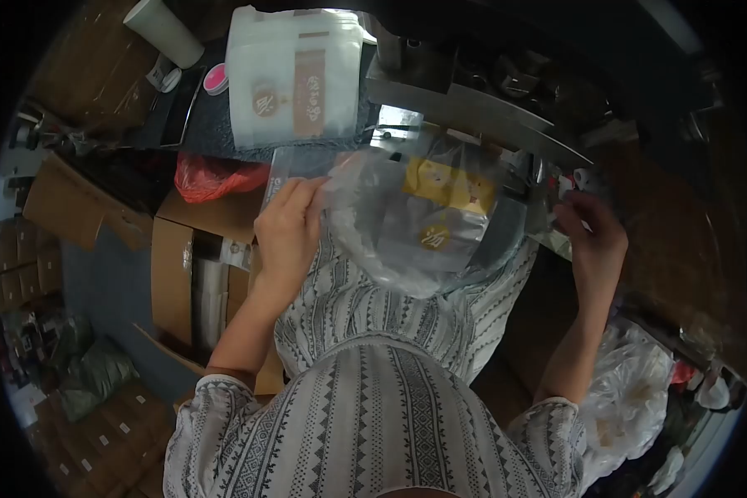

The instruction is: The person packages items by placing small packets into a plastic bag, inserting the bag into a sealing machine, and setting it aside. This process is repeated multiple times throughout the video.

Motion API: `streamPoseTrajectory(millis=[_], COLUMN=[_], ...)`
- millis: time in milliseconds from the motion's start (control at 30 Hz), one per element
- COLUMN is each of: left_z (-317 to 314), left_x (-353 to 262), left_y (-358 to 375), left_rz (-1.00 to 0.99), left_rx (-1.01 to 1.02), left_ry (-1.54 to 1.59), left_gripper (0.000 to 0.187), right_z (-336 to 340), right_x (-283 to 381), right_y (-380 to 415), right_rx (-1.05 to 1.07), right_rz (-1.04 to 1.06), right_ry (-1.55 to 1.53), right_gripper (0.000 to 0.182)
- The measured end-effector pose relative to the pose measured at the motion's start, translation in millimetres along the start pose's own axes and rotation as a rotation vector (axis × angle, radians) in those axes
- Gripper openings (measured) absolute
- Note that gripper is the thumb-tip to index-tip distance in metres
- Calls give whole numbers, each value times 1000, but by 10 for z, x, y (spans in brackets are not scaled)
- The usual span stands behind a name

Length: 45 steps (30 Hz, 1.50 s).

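In the head view my left hand [289, 236] is closed, thumb against fingers, on the edge of a clear plastic bag [361, 241] spread over my lap. On that bag lies a flat printed plastic bag [452, 236] with a yellow band and a round yellow mark. My right hand [593, 236] is raised on the right, with curled fingers pinched together. Its fingertips meet a shiny clear packet [548, 207] at the table's edge; I cannot tell what they hold.
A stack of printed translucent bags [295, 83] stands on the table ahead, beside a pink-lidded tub [216, 78] and a white cup [164, 33]. A metal machine [465, 100] is at front right. An open cardboard box [173, 274] and red bag [217, 176] lie left, crumpled plastic [631, 390] right.
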<state>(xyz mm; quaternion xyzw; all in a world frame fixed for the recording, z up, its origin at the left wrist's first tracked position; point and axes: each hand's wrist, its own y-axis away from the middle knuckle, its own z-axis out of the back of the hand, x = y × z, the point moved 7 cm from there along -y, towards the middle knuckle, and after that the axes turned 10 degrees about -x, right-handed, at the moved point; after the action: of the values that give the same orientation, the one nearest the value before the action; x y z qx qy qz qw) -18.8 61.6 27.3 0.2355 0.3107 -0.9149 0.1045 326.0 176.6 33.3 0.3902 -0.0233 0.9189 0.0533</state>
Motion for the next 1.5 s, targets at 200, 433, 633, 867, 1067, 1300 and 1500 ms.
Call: streamPoseTrajectory(millis=[200,433,633,867,1067,1300,1500], left_z=[-25,-35,-70,-190,-324,-1008,-1387], left_x=[-342,-434,-576,-626,-612,-404,-354], left_y=[-29,-11,-10,79,144,209,25], left_rz=[-51,-107,-212,-288,-248,330,877], left_rx=[24,28,93,182,278,578,786], left_ry=[97,43,97,120,282,794,992], left_gripper=[18,18,17,14,8,20,24], right_z=[-389,-497,-516,-499,-527,-418,-204], right_x=[816,1058,1199,1219,1111,865,608], right_y=[285,403,548,616,548,254,290], right_rx=[108,4,68,125,296,24,72], right_rz=[304,732,940,1018,860,617,592], right_ry=[-417,-130,-4,132,-87,-289,-16], right_gripper=[24,39,43,47,53,53,36])
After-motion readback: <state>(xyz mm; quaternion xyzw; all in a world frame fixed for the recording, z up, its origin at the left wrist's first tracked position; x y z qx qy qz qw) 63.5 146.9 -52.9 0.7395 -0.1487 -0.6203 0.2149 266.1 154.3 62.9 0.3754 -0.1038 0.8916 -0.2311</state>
